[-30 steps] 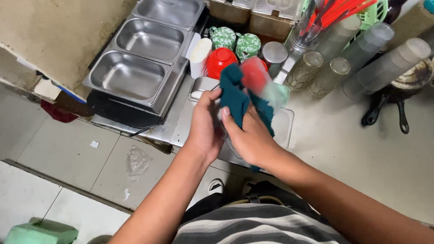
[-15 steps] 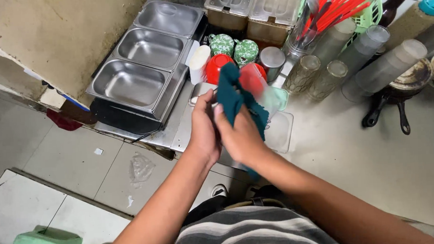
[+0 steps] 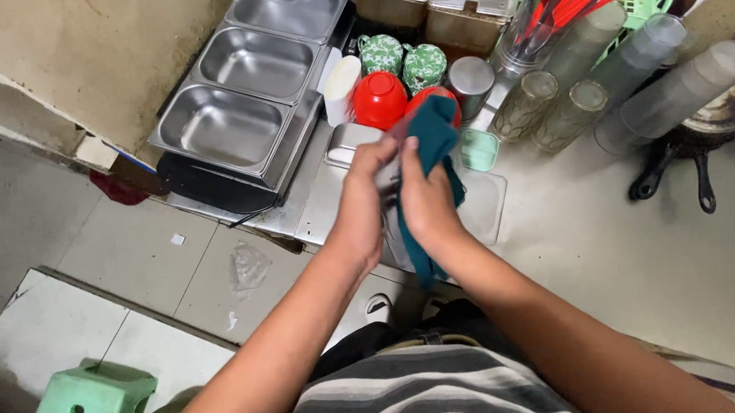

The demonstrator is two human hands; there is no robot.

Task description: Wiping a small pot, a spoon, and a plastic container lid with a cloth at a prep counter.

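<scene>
- left hand (image 3: 366,200) and right hand (image 3: 423,198) both closed on a teal cloth (image 3: 435,139), bunched up above the bench (image 3: 630,254)
- looks soft, light, floppy, so grab a fistful mid-cloth

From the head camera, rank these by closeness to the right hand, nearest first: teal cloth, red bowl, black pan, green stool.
1. teal cloth: held in the right hand.
2. red bowl: just beyond the hands, slightly left.
3. black pan: far right on the counter.
4. green stool: on the floor, bottom left.
</scene>
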